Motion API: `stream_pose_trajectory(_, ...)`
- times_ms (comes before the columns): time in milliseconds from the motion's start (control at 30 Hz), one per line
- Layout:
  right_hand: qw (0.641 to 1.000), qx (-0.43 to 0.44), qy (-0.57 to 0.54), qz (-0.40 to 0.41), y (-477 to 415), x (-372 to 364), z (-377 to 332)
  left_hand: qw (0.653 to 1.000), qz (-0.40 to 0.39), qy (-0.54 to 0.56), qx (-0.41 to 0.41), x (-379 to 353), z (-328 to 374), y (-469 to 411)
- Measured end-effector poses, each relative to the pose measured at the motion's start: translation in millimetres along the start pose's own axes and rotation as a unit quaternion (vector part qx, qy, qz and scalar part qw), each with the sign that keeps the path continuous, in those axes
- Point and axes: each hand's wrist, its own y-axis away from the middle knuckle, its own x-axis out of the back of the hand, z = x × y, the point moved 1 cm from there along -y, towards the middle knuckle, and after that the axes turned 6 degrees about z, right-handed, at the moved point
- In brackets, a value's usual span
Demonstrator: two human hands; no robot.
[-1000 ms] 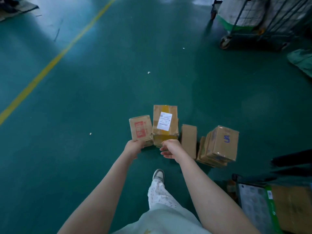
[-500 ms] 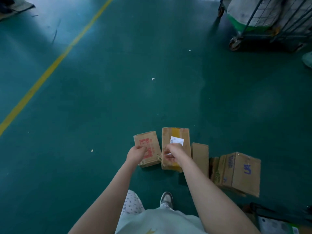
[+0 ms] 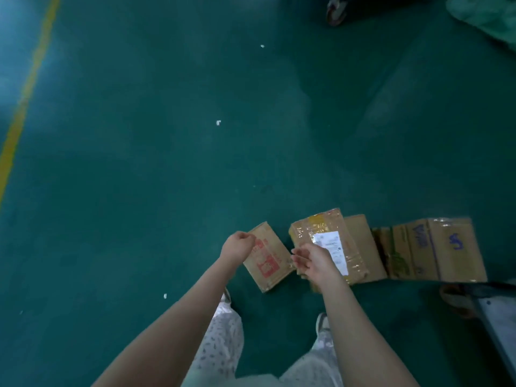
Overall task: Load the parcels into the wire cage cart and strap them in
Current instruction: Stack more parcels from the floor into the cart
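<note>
Two-handed: pinching the far corner of the red-printed box (image 3: pixel 275 265) with the left hand (image 3: pixel 237 247), hovering the right hand (image 3: pixel 315 261), loosely open and empty, over the labelled box (image 3: pixel 321 224) just beside, both on the green floor (image 3: pixel 139 191).

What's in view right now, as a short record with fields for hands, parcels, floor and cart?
left hand: grips the left edge of the red-print box
right hand: relaxed, over the near corner of the labelled box; contact unclear
other parcels: plain box, then blue-marked box, in a row to the right
floor: green, yellow line at left
cart: only a caster wheel shows, far edge
</note>
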Motion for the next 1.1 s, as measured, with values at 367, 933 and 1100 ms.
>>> stream_pose_trajectory(367,0.991,-0.090,-0.065,0.080,-132,-39,82,0.991,-0.064,-0.116,0.011,-38,-43,-156)
stream_pose_trajectory(933,0.972,-0.179,0.059,0.138,-387,-67,260,0.954,-0.035,-0.296,0.022,-133,-232,-412)
stream_pose_trajectory(1100,0.975,-0.171,-0.037,0.138,-366,-79,260,0.956,-0.023,-0.292,0.028,-133,-224,-393)
